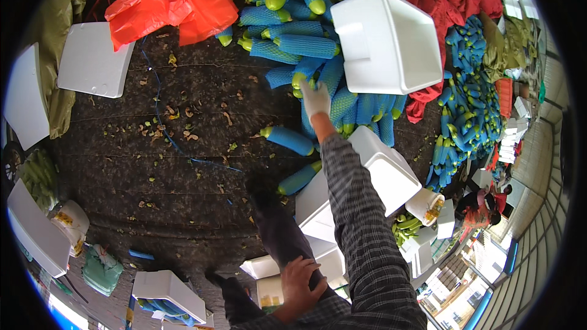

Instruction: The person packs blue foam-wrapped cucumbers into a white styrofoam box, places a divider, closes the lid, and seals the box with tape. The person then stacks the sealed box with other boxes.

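My right hand, in a white glove, reaches onto a heap of green gourds in blue foam net sleeves. Its fingers touch the pale green end of one gourd; whether they grip it is unclear. Two netted gourds lie apart from the heap, one left of my right forearm and another nearer to me. My bare left hand rests on my dark-trousered leg, fingers somewhat apart, holding nothing. A white foam box lies tipped beside the heap, its opening facing right.
More white foam boxes stand beside my right arm. A red plastic bag and a foam lid lie at upper left. Blue twine crosses the dark ground sheet. Another gourd heap and people are at right.
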`<action>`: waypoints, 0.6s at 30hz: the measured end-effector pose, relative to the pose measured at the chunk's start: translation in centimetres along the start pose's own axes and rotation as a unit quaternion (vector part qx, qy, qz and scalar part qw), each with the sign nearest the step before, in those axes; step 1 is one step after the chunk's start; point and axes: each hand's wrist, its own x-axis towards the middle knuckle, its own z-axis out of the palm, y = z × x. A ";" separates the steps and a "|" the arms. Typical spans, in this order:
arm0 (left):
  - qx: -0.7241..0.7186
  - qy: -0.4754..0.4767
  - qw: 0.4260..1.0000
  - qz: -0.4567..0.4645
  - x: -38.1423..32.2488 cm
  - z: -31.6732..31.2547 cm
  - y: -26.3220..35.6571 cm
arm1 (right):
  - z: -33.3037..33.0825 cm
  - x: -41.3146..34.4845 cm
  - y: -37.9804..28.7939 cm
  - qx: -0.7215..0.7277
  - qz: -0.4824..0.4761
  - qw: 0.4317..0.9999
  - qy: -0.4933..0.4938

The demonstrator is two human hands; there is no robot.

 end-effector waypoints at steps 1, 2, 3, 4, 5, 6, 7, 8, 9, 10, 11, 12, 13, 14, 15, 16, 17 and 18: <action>-0.004 -0.010 1.000 0.011 0.8 -0.1 0.1 | 0.5 2.5 -0.6 -0.016 0.022 0.999 0.028; -0.008 -0.017 1.000 0.017 1.4 -0.4 0.4 | 0.9 4.2 -1.5 -0.069 0.053 0.996 0.012; -0.011 -0.019 1.000 0.019 2.0 -0.7 0.6 | 1.4 5.5 -2.9 -0.121 0.080 0.989 -0.008; -0.003 -0.003 1.000 0.010 2.3 -0.8 0.8 | 2.4 6.2 -4.2 -0.154 0.087 0.984 -0.022; -0.007 0.009 1.000 0.001 2.4 -0.7 0.8 | 3.2 6.4 -5.1 -0.187 0.094 0.977 -0.033; -0.013 0.015 1.000 -0.001 2.6 -0.8 0.9 | 3.6 6.9 -5.2 -0.260 0.064 0.963 -0.032; -0.019 0.020 1.000 -0.002 2.8 -0.8 1.0 | 3.8 7.0 -5.2 -0.284 0.051 0.957 -0.036; -0.013 0.017 1.000 -0.002 2.8 -0.9 1.0 | 3.9 7.2 -5.1 -0.283 0.062 0.956 -0.043; -0.012 0.019 1.000 -0.005 2.9 -1.0 1.1 | 3.7 7.6 -5.3 -0.282 0.070 0.956 -0.048; -0.011 0.020 1.000 -0.006 2.9 -1.1 1.1 | 2.9 7.8 -5.1 -0.261 0.059 0.960 -0.085; -0.008 0.020 1.000 -0.005 2.8 -1.1 1.1 | 1.8 7.7 -4.7 -0.238 0.048 0.962 -0.121; -0.014 0.022 1.000 -0.007 2.8 -1.2 1.2 | 0.7 7.6 -4.8 -0.215 0.034 0.964 -0.156; -0.020 0.020 1.000 -0.006 2.6 -1.1 1.2 | -0.5 7.2 -4.1 -0.163 0.032 0.976 -0.142; -0.026 0.017 1.000 -0.006 2.6 -1.1 1.1 | -1.3 7.1 -2.9 -0.055 0.058 0.984 -0.159; -0.028 0.013 1.000 -0.002 2.5 -1.1 1.1 | -2.6 7.0 -1.4 0.052 0.084 0.980 -0.173; -0.029 0.015 0.999 -0.007 2.3 -1.0 1.0 | -3.4 5.7 -1.0 0.122 0.099 0.966 -0.207; -0.031 0.016 0.999 -0.012 2.2 -0.9 0.9 | -4.3 4.2 0.0 0.148 0.102 0.954 -0.241; -0.034 0.021 0.999 -0.013 1.9 -0.8 0.7 | -5.4 1.8 0.7 0.181 0.084 0.948 -0.249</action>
